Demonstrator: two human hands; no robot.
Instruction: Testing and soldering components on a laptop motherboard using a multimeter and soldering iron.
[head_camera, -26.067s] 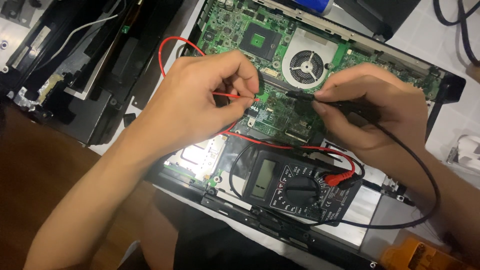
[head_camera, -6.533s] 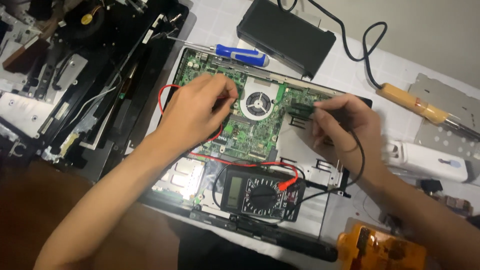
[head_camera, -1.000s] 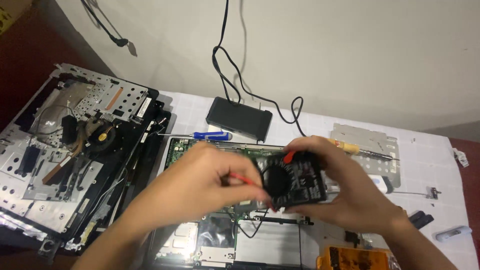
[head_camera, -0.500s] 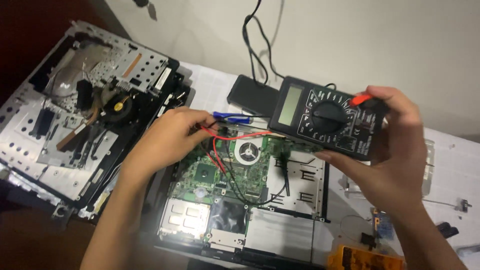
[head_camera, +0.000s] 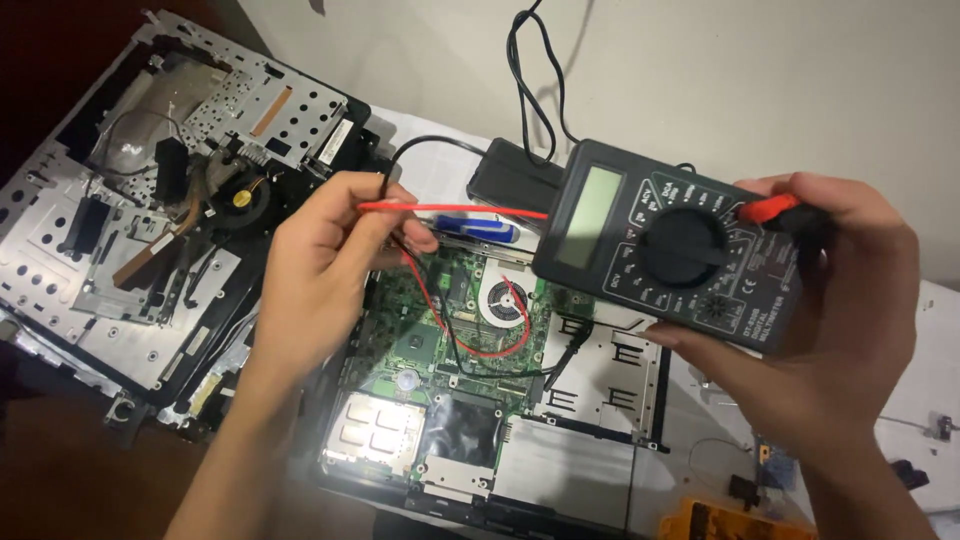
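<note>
White bench, opened laptop motherboard (head_camera: 450, 330) beneath raised black multimeter (head_camera: 665, 245).
Right hand (head_camera: 840, 320) clasps the light, rigid meter's edges; left hand (head_camera: 320, 265) pinches limp red and black probe leads (head_camera: 450, 208).

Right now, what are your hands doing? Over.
Right hand holds black multimeter up. Left hand pinches red lead and black lead. Open laptop board below, nothing blocking.

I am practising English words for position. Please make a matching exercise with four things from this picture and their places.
Things:
1. multimeter
2. red test lead
3. cooling fan
4. blue-handled screwdriver

Places:
A. on the green circuit board
B. held up in the right hand
C. pinched in the left hand
D. lying beside the black power adapter

Pairs: 1-B, 2-C, 3-A, 4-D
</note>
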